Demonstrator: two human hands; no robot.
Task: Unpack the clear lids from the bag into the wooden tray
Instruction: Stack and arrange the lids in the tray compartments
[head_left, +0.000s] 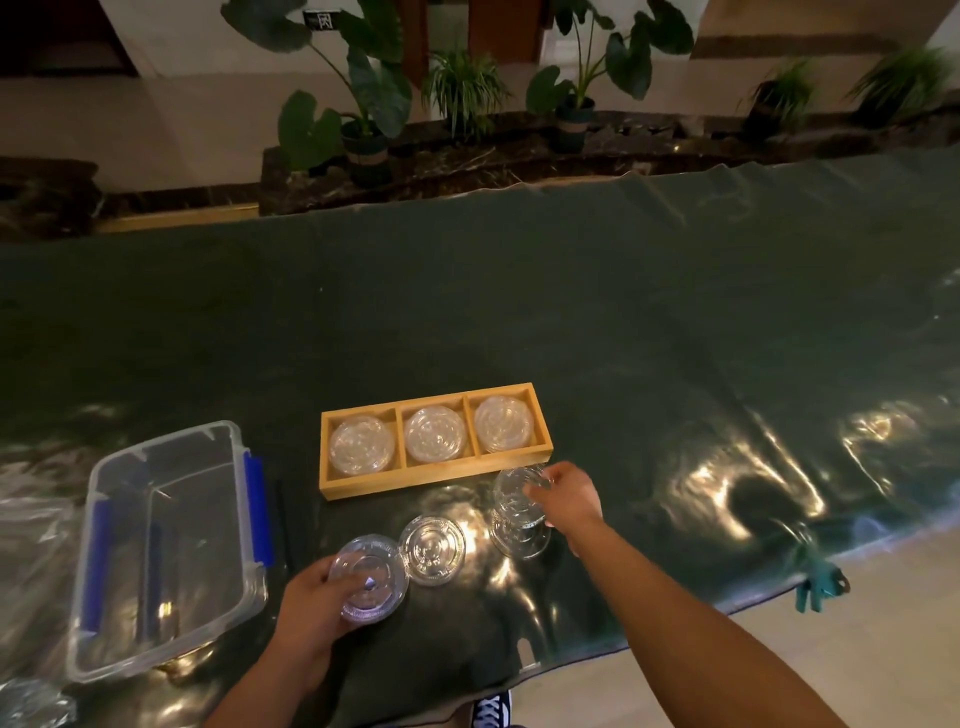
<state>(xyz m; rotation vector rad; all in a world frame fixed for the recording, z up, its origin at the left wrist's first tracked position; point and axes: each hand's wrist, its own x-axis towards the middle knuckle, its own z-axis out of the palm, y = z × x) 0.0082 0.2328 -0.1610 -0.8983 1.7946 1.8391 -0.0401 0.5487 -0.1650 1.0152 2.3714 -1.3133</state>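
A wooden tray (431, 479) with three compartments lies mid-table, and each compartment holds clear lids (434, 434). My right hand (566, 499) grips a clear lid (514, 491) just in front of the tray's right end, above a short stack of clear lids (520, 538) on the cloth. My left hand (311, 608) holds a small stack of clear lids (370, 584) near the front edge. One loose clear lid (434, 550) rests flat between the two hands. Crumpled clear plastic, possibly the bag (31, 551), lies at the far left.
A clear plastic bin (166, 545) with blue clips sits left of the tray. A dark green glossy cloth (623, 338) covers the table, its front edge running close to my arms. Potted plants stand beyond the far edge. A shoe shows below.
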